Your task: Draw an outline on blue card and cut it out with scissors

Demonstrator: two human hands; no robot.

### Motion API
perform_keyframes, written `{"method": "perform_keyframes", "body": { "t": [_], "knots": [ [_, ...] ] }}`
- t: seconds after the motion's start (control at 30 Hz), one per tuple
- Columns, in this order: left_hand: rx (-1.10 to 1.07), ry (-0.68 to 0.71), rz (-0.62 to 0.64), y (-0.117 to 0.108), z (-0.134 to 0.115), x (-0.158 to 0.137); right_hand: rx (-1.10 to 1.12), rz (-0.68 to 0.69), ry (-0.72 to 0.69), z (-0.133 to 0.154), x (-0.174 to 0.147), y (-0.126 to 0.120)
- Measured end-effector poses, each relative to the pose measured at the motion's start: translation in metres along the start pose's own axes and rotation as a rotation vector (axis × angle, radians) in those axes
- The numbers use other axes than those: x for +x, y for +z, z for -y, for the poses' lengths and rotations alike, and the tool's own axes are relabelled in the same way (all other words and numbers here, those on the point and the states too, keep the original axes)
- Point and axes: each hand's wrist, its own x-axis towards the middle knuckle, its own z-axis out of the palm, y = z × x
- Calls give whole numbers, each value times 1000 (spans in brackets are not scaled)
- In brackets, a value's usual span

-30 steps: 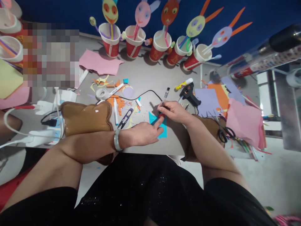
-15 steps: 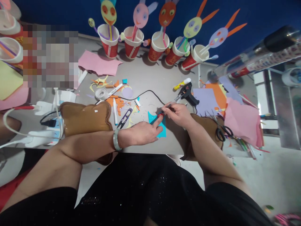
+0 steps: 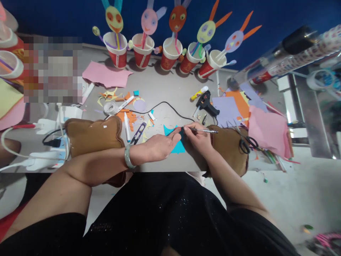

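Note:
My right hand (image 3: pixel 198 137) grips a slim pen (image 3: pixel 206 131) between thumb and fingers. The pen lies nearly level, its back end toward the right. My left hand (image 3: pixel 161 146), fingers drawn together, rests over a piece of bright blue paper (image 3: pixel 179 147) on the table. Its fingertips meet a small dark piece at the pen's left end; what they hold there I cannot make out. Above the right hand lies a black glue gun (image 3: pixel 207 103), with a yellow glue stick or marker (image 3: pixel 199 93) beside it. Thread snips (image 3: pixel 138 133) lie left of the blue paper.
Red paper cups (image 3: pixel 172 58) with paper rabbit faces line the back. Orange scraps (image 3: pixel 129 117), a tape roll (image 3: pixel 110 107) and a white marker (image 3: pixel 127 127) lie left. Brown cushions (image 3: pixel 93 137) flank the workspace. Black scissors (image 3: pixel 247 144) and pink paper (image 3: pixel 269 129) are right. A cable crosses the table.
The pen has swung from slanting up over the table to nearly level, pointing left. My left index finger, stretched out over a red spot before, has drawn in. The view has shifted slightly.

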Motion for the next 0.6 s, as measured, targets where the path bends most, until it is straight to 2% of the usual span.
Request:
{"method": "perform_keyframes", "body": {
  "t": [0.2,0.33,0.6],
  "knots": [
    [11,-15,9,1,0,1,-124,-77,-68,-1,-12,4],
    [-13,-36,3,1,1,2,-146,-88,-119,0,-21,8],
    [-108,-83,-19,-11,-2,0,-190,-84,-131,0,-33,15]
  ]
}}
